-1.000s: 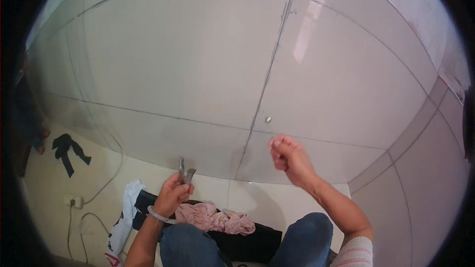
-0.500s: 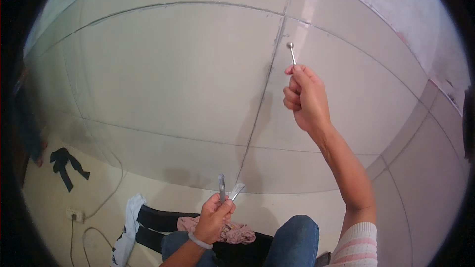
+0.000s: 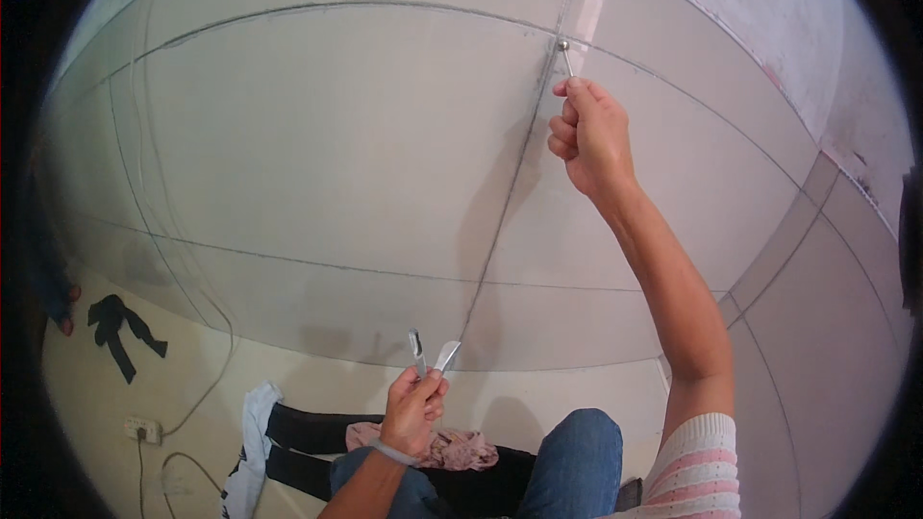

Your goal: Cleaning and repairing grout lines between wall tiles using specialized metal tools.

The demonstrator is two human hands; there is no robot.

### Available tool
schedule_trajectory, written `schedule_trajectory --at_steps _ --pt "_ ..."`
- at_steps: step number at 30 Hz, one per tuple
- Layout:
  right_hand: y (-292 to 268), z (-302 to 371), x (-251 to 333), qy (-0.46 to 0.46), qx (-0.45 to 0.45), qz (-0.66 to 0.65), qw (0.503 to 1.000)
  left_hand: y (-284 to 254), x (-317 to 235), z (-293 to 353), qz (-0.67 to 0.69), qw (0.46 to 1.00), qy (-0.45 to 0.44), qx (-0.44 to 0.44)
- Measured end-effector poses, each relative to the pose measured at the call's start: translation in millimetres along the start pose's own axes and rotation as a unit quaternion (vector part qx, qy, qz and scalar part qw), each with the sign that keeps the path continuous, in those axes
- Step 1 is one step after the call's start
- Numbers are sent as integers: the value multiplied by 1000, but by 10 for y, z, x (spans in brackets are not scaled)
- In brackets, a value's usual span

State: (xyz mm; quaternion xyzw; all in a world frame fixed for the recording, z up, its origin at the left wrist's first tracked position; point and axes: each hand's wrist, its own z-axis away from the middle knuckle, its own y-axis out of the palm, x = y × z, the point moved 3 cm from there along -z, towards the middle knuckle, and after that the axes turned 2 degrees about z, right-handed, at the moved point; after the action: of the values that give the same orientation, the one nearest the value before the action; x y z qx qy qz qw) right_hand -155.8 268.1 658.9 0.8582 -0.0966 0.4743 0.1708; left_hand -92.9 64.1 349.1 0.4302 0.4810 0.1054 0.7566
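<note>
- Right hand: pinching ball-tipped metal rod, ball just beside upper seam crossing on tiled wall; contact unclear from here.
- Left hand: closed round two slim metal tools, low, near pink cloth.

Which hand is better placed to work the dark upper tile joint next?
Right, I'd say: your right hand holds the silver ball-tipped metal rod up near that dark joint; your left hand is low, holding two slim silvery tools.
</note>
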Motion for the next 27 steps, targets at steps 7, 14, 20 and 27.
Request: schedule_trajectory --at_steps 7,14,20,27 --pt "33 -127 18 -1 2 -12 1000 -38 -23 -36 11 1000 6 -10" --pt "55 -107 11 16 3 -28 999 -52 -31 -59 8 1000 6 -8" --pt "47 -6 -103 35 1 -34 999 -25 -74 -25 5 1000 11 -2" --pt "44 166 -266 73 -14 -45 996 1 -100 -14 -2 1000 15 -1"
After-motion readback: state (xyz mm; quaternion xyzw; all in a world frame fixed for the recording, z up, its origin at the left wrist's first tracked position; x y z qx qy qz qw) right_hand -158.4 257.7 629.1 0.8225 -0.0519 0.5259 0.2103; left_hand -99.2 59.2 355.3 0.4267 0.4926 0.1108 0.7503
